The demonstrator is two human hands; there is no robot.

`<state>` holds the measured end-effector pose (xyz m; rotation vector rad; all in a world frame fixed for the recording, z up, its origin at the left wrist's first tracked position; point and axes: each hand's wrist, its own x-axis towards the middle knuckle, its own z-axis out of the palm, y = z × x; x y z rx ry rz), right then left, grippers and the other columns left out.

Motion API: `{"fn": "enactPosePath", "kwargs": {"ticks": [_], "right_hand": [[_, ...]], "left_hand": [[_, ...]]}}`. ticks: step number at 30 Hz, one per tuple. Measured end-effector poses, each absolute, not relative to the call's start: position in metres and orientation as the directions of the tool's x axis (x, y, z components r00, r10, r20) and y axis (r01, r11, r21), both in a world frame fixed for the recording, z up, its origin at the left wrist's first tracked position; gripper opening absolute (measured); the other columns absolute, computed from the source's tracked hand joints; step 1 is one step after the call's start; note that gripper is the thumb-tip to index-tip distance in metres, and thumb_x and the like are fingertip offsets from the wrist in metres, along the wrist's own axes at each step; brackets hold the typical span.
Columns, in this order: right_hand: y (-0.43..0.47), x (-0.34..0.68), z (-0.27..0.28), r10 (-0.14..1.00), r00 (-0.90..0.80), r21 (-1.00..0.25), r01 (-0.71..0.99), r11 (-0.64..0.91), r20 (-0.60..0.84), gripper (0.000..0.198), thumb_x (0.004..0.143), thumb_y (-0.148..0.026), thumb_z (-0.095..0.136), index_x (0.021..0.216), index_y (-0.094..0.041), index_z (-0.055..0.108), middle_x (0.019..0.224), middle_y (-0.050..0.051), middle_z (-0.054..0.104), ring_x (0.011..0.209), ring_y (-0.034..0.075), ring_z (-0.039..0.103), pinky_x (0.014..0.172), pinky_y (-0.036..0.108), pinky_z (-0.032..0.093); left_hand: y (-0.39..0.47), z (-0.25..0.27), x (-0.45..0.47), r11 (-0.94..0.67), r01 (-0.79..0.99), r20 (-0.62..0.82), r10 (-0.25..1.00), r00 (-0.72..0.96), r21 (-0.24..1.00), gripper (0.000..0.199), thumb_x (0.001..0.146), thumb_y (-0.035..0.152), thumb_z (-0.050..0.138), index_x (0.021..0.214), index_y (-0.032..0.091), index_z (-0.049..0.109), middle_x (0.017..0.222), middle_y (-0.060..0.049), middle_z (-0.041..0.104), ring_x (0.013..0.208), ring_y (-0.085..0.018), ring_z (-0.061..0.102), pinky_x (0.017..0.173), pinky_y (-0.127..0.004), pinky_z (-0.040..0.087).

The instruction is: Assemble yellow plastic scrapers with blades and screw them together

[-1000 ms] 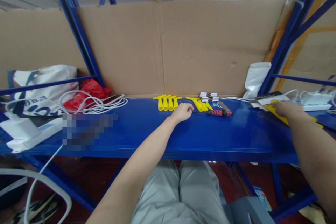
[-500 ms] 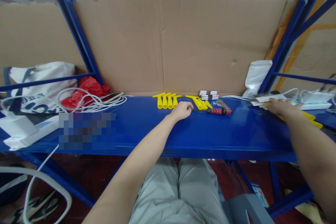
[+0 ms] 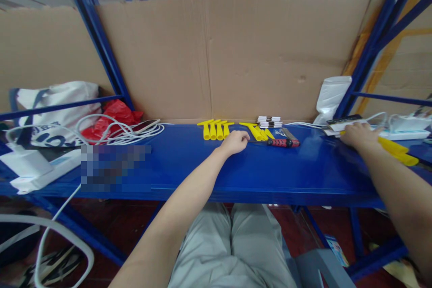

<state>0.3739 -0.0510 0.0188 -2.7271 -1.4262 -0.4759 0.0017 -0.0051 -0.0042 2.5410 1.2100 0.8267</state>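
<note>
Shifted leftward, right hand (image 3: 361, 137) lies over yellow pieces (image 3: 400, 151), fingers (image 3: 348, 137) near their left end; whether clamped, cannot tell.

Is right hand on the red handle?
No, the right hand is at the rightmost yellow pieces, apart from the red handle.

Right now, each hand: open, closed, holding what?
Left hand: fingers curled, near the tool with a red-and-black handle; any grip cannot be told.
Right hand: at yellow, tube-shaped plastic pieces; open or closed cannot be told.
</note>
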Motion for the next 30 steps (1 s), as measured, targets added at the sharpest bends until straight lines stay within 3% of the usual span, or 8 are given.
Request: {"fn": "enactPosePath", "kwargs": {"ticks": [7, 13, 18, 20, 24, 27, 30], "right_hand": [[-0.041, 0.331, 0.04, 0.833, 0.448, 0.035, 0.874, -0.484, 0.324, 0.046, 0.085, -0.025, 0.032, 0.116, -0.002, 0.057, 0.125, 0.026, 0.049, 0.12, 0.033, 0.042, 0.094, 0.047, 0.034], [-0.029, 0.277, 0.066, 0.867, 0.379, -0.134, 0.926, -0.354, 0.323, 0.042, 0.083, -0.024, 0.036, 0.108, -0.005, 0.063, 0.116, 0.025, 0.058, 0.108, 0.032, 0.054, 0.083, 0.037, 0.043], [-0.011, 0.24, 0.067, 0.932, 0.245, -0.207, 0.959, -0.193, 0.266, 0.031, 0.08, -0.03, 0.045, 0.086, -0.012, 0.07, 0.079, 0.013, 0.069, 0.082, 0.023, 0.064, 0.068, 0.027, 0.047], [-0.004, 0.224, 0.058, 0.971, 0.129, -0.207, 0.974, -0.087, 0.199, 0.03, 0.081, -0.031, 0.046, 0.082, -0.012, 0.07, 0.077, 0.011, 0.069, 0.075, 0.02, 0.065, 0.064, 0.025, 0.046], [0.005, 0.196, 0.029, 0.969, -0.119, -0.16, 0.975, 0.155, 0.219, 0.031, 0.081, -0.031, 0.05, 0.098, -0.014, 0.068, 0.095, 0.009, 0.069, 0.084, 0.019, 0.064, 0.071, 0.023, 0.046], [0.008, 0.187, 0.007, 0.949, -0.181, -0.137, 0.965, 0.222, 0.258, 0.038, 0.08, -0.033, 0.051, 0.113, -0.015, 0.061, 0.099, 0.009, 0.069, 0.087, 0.02, 0.064, 0.074, 0.024, 0.046], [0.008, 0.187, -0.007, 0.932, -0.212, -0.102, 0.962, 0.251, 0.294, 0.039, 0.081, -0.024, 0.05, 0.118, -0.019, 0.058, 0.101, 0.007, 0.069, 0.088, 0.019, 0.064, 0.077, 0.026, 0.046]], "left_hand": [[-0.004, -0.005, 0.002, -0.658, 0.648, 0.418, 0.75, 0.513, 0.384, 0.029, 0.076, 0.008, 0.043, 0.089, 0.015, 0.068, 0.081, -0.004, 0.069, 0.075, -0.014, 0.064, 0.081, -0.027, 0.048], [-0.002, -0.005, 0.001, -0.631, 0.691, 0.463, 0.759, 0.458, 0.352, 0.028, 0.075, 0.009, 0.045, 0.089, 0.016, 0.069, 0.088, -0.005, 0.07, 0.085, -0.016, 0.063, 0.084, -0.028, 0.047], [-0.003, -0.004, 0.0, -0.61, 0.719, 0.485, 0.765, 0.424, 0.334, 0.029, 0.075, 0.008, 0.045, 0.089, 0.015, 0.069, 0.095, -0.007, 0.069, 0.091, -0.019, 0.062, 0.086, -0.029, 0.047], [-0.003, -0.004, 0.0, -0.615, 0.718, 0.486, 0.761, 0.43, 0.327, 0.029, 0.075, 0.008, 0.045, 0.089, 0.015, 0.069, 0.095, -0.007, 0.069, 0.093, -0.019, 0.062, 0.086, -0.03, 0.047], [-0.003, -0.003, 0.0, -0.615, 0.719, 0.474, 0.763, 0.44, 0.323, 0.029, 0.075, 0.008, 0.045, 0.088, 0.017, 0.07, 0.095, -0.006, 0.069, 0.093, -0.018, 0.062, 0.087, -0.029, 0.046], [-0.001, -0.004, 0.0, -0.61, 0.718, 0.471, 0.768, 0.434, 0.334, 0.029, 0.074, 0.008, 0.046, 0.088, 0.017, 0.07, 0.095, -0.006, 0.069, 0.092, -0.018, 0.062, 0.087, -0.029, 0.046], [0.001, -0.005, 0.0, -0.608, 0.716, 0.47, 0.771, 0.43, 0.342, 0.029, 0.074, 0.008, 0.045, 0.088, 0.016, 0.069, 0.094, -0.006, 0.069, 0.09, -0.017, 0.062, 0.086, -0.029, 0.047]]}}
